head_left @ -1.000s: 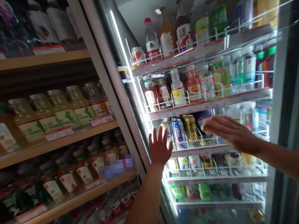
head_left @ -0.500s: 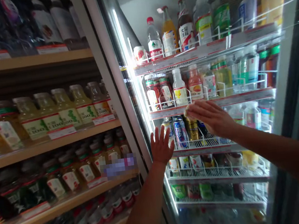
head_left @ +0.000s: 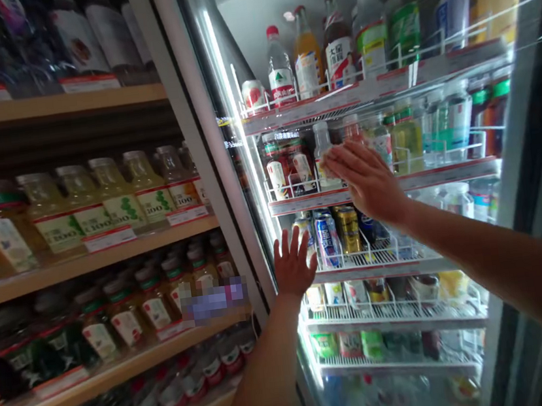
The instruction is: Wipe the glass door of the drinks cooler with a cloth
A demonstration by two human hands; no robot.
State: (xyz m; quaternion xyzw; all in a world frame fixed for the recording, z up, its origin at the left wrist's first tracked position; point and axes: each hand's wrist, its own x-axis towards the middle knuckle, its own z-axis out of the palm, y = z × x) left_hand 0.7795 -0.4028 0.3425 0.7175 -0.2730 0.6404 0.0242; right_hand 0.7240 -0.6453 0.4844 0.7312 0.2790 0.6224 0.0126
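Note:
My left hand (head_left: 294,263) is open with its fingers spread. It appears to rest flat against the glass door (head_left: 244,186) of a lit drinks fridge, by the door's left side. Higher and further right is my right hand (head_left: 364,178), its fingers pressed together and slanting to the left. A pale edge of something shows beneath those fingertips, too little to name. Behind that hand, a white-capped bottle (head_left: 324,150) and an orange drink bottle (head_left: 351,128) are partly covered. Beyond my left fingers stand a blue can (head_left: 327,239) and a gold can (head_left: 349,229).
Wooden shelves (head_left: 83,246) of bottled drinks line the left side, with a grey upright post (head_left: 190,107) between them and the fridge. Fridge racks (head_left: 400,329) with wire fronts hold bottles and cans. The dark right frame (head_left: 533,131) stands behind my right forearm.
My right hand has moved up and slightly left, from the rack edge above the cans to in front of the second-rack bottles. My left hand stays in place with fingers spread.

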